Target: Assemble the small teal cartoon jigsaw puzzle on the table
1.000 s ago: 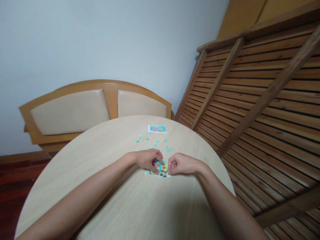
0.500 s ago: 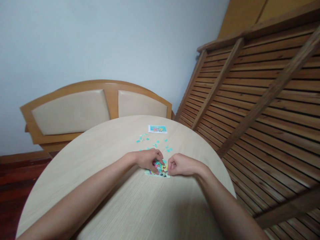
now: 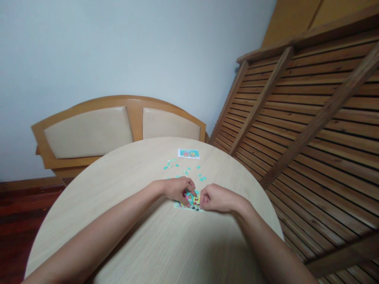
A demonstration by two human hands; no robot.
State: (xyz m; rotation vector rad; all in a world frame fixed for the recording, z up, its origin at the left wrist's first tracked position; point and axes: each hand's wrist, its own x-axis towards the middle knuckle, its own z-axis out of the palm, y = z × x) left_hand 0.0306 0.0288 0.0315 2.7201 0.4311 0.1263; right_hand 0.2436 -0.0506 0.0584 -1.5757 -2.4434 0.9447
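Note:
A partly assembled jigsaw puzzle (image 3: 196, 201) with a yellow cartoon figure lies flat on the table between my hands. My left hand (image 3: 180, 189) rests over its left part, fingers spread and curved, fingertips on the pieces. At the puzzle's right edge is my right hand (image 3: 215, 198), its fingers curled together; whatever they may pinch is hidden. Several loose turquoise puzzle pieces (image 3: 202, 178) are scattered just beyond my hands. Farther back lies a picture card (image 3: 188, 154) with cartoon figures on a turquoise ground.
The round pale wooden table (image 3: 142, 244) fills the lower middle. Behind it stands a wooden headboard (image 3: 136, 122) with cream panels against the wall. A slatted wooden frame (image 3: 296, 130) leans along the right side. Dark red flooring (image 3: 26, 221) shows at left.
The whole view has shifted slightly, so everything appears a little farther right. My hands keep nearly the same place on the puzzle.

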